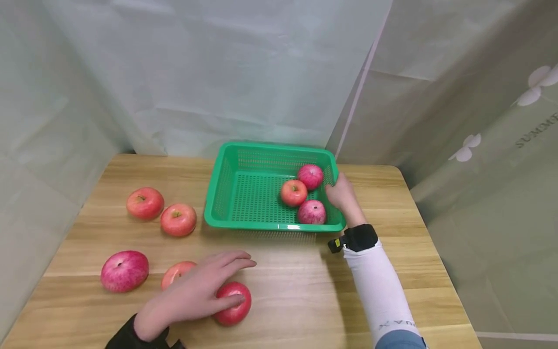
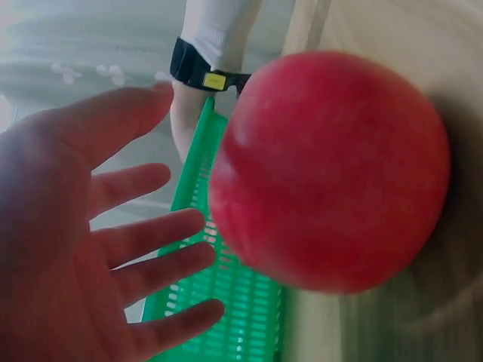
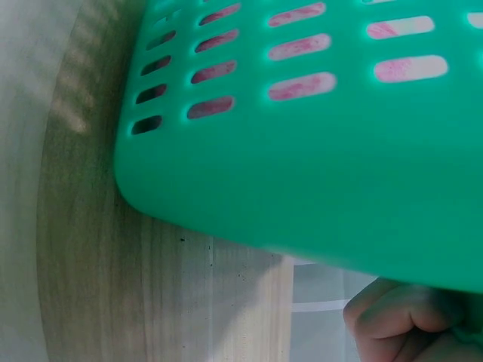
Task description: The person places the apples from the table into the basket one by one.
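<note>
A green plastic basket stands at the back of the table, holding a red apple and two dark pink streaked fruits. My right hand grips its right rim; curled fingers show under the rim in the right wrist view. My left hand hovers at the front with fingers spread, its thumb overlapping a red apple in the head view. That apple fills much of the left wrist view, in front of the open palm. Another apple is partly hidden behind this hand.
To the left of the basket, two red apples sit close together on the wooden table. A dark pink streaked fruit lies nearer the left edge. Pale cloth curtains hang behind the table and along both sides.
</note>
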### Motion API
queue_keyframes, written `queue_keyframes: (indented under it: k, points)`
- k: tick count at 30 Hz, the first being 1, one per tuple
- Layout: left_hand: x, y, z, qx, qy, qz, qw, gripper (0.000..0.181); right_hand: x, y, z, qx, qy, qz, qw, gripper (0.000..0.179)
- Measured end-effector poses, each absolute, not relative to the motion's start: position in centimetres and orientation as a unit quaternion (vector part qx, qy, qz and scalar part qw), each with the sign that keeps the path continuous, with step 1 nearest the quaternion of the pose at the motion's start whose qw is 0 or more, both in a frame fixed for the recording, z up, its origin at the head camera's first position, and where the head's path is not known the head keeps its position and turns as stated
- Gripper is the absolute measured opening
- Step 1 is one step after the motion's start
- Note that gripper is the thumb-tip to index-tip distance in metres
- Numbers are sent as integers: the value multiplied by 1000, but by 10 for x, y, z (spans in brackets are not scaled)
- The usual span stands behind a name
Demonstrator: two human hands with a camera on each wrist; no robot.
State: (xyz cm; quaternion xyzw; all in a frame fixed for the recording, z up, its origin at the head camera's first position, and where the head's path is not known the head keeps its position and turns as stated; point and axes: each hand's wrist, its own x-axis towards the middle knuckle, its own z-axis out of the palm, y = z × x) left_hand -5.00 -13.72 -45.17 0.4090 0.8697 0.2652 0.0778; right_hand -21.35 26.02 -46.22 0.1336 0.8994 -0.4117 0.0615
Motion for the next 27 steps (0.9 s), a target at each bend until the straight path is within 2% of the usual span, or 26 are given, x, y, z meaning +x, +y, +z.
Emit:
queue_keyframes:
  k: [12,21,27]
  points:
    - [-38,-129,-463,435,857,243,131,81,-214,260,-461,137,901,-406,64,57]
    - [-37,-128,-468,416,862,222,188,78,-213,261,-460,138,901,-406,68,58]
    - [-35,-127,-475,434,862,201,168,73,-214,260,-459,135,901,-406,66,56]
